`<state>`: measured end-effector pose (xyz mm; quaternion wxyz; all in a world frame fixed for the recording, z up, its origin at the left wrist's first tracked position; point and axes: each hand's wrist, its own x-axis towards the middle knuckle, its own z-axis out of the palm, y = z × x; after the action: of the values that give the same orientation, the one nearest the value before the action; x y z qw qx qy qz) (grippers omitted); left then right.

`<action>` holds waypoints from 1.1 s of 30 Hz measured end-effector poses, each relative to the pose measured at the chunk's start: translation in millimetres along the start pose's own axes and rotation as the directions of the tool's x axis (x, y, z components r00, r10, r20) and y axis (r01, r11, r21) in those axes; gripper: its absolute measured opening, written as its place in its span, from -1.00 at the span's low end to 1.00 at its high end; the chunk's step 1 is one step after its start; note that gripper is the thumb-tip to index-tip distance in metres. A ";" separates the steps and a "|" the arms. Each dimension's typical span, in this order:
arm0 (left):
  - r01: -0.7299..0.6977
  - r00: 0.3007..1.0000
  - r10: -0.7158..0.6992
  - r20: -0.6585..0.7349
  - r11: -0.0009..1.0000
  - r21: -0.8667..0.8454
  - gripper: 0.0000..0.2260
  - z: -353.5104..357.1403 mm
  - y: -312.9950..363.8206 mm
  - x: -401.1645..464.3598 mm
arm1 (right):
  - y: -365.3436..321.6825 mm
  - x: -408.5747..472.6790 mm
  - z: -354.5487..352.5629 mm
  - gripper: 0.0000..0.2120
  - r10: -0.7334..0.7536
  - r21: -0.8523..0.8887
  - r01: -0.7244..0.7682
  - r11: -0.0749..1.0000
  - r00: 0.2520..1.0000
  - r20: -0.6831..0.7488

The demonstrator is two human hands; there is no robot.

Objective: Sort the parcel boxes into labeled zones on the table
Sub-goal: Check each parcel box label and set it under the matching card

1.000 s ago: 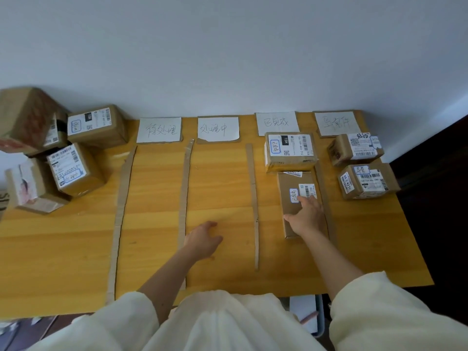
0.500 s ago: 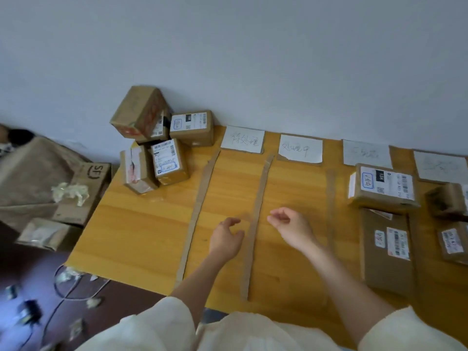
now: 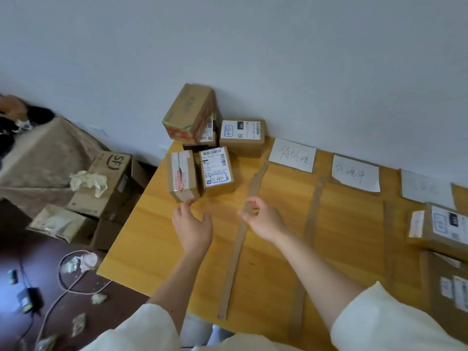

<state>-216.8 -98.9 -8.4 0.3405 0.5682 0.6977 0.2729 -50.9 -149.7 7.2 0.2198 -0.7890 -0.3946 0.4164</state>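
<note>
Cardboard parcel boxes are clustered at the far left corner of a yellow wooden desk [image 3: 141,236], against a pale wall — five can be made out, one tilted on top of the others. Two bare hands are held out over the desk, both empty. The left hand [image 3: 193,228] is spread with fingers loosely apart, its fingertips just beside the nearest box, a taped parcel [image 3: 181,179] (whether contact is made cannot be told). The right hand [image 3: 264,219] is half curled and open above a cardboard divider strip [image 3: 240,239].

Further right, paper zone labels [image 3: 292,158] lie along the wall, and sorted boxes [image 3: 440,229] are seen at the right edge. The step in hand appears to be a reach for the next unsorted parcel — likely the taped parcel or the labelled box [image 3: 216,171] beside it. A two-sided grasp and a reading of its handwritten sticker would be called for next.
</note>
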 end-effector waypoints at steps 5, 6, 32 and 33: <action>-0.198 0.978 0.206 -0.039 0.970 0.143 -0.51 -11.3 -10.8 39.7 | -39.7 32.8 19.9 -0.40 -0.015 -0.121 0.003 0.993 0.994 -0.105; -0.224 0.972 0.232 -0.032 0.960 0.170 -0.50 -11.7 -11.7 47.1 | -46.5 38.8 23.5 -0.37 -0.015 -0.137 -0.002 0.991 0.992 -0.125; -0.227 0.971 0.214 0.106 0.966 0.122 -0.43 -2.5 -30.2 98.5 | -89.7 96.1 67.6 -0.01 0.073 -0.150 -0.111 0.983 0.969 -0.235; -0.220 0.972 0.207 0.112 0.969 0.115 -0.43 -2.7 -30.3 99.3 | -88.2 93.5 66.5 -0.01 0.071 -0.149 -0.109 0.983 0.967 -0.243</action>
<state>-249.5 -8.0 -46.4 0.3064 0.6735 0.6305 0.2346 -112.9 -21.0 -15.5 0.1816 -0.8654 -0.3617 0.2956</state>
